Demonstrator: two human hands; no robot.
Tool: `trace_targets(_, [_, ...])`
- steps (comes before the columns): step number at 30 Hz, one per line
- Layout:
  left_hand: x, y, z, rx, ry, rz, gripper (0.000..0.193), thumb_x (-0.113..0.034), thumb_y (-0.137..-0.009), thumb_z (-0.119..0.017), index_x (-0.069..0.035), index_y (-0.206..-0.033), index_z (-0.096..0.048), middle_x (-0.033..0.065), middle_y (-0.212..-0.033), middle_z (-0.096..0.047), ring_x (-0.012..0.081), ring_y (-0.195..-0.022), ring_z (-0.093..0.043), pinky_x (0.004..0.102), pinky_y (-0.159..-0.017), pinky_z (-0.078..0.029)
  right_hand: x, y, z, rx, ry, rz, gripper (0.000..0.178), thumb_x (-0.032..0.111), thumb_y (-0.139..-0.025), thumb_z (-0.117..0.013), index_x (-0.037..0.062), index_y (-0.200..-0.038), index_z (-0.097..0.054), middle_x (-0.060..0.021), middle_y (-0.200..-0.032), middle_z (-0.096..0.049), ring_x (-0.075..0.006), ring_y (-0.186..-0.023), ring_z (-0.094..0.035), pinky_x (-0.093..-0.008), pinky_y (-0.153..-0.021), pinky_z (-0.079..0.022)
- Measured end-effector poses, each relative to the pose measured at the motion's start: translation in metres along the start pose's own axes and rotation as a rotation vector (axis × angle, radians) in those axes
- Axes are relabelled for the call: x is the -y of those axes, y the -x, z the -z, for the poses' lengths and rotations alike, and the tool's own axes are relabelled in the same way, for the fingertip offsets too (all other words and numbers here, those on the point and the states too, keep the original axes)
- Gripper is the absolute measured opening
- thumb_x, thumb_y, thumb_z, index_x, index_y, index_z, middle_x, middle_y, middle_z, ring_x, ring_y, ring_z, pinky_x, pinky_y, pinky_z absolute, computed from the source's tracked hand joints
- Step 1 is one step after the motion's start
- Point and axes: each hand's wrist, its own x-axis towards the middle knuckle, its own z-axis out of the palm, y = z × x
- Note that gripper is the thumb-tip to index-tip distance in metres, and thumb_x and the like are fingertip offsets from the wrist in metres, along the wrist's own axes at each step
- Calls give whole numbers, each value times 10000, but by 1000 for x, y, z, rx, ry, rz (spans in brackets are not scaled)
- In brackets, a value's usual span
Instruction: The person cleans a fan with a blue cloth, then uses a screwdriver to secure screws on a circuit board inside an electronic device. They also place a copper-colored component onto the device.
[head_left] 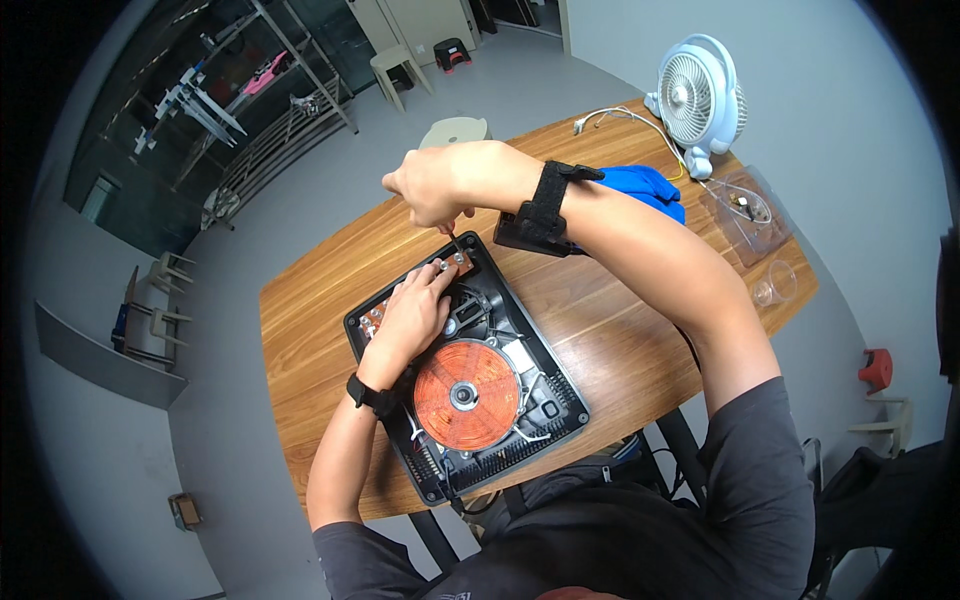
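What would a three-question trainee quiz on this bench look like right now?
1. True or false: the right hand holds a screwdriver pointed down at the opened cooker.
2. What does the left hand rest on? A) the fan B) the circuit board in the cooker C) the plastic cup
3. Fill in: the round copper coil sits ____ the left hand, toward the person.

Key: 1 true; 2 B; 3 below (nearer than).
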Motion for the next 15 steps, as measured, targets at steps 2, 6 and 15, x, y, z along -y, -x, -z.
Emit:
trace_targets(2, [1, 0, -2, 20, -5, 18, 500, -104, -930, -620, -51, -1423, -556, 207, -1399, -571, 375, -1286, -539, 468, -1074, -455, 1, 5, 5, -2, 32, 4, 287, 139, -908, -571, -58, -800, -750, -166, -840, -768, -317, -726, -754, -434, -705, -614])
trace_targets(6, [-3, -2, 4, 33, 5, 21, 503, -109, -931, -620, -48, -1426, -552, 206, -1410, -565, 374, -1291, -539, 466, -1077, -452, -1, 4, -1, -118, 170, 42, 279, 151, -915, -570, -39, -849, -762, -161, -855, -770, -312, -759, -757, -421, -733, -616])
trace_targets(15, [0, -1, 1, 26, 1, 17, 499, -109, -929, -622, -48, -1420, -556, 201, -1408, -567, 375, -1293, -539, 467, -1072, -454, -5, -2, -4, 13, 72, 170, 236, 115, -888, -574, 0, -851, -777, -168, -819, -763, -302, -840, -759, -418, -768, -609])
